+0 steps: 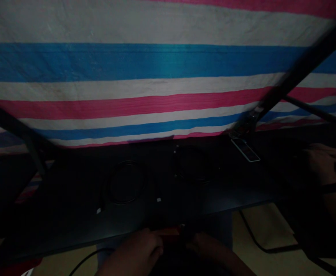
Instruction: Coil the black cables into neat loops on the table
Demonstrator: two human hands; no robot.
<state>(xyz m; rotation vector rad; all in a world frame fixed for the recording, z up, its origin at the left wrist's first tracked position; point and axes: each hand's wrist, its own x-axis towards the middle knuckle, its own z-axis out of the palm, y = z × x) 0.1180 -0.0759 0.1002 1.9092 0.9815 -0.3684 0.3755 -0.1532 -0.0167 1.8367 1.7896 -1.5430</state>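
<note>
Two coils of black cable lie on the dark table [78,214], one coil [126,182] left of centre and another coil [192,165] to its right. Below the table's front edge, my left hand [142,247] is closed beside a red object [168,232], apparently gripping it. My right hand [202,245] is near the right side of that object, but its fingers are lost in shadow. The picture is very dark, so the object's shape and what lies between my hands cannot be made out.
A phone-like device [245,149] lies at the table's back right. Dark metal struts [294,73] slant up at both sides before a striped sheet [145,61]. Another person's hand [323,161] is at the far right. A black cable [257,243] hangs below the table.
</note>
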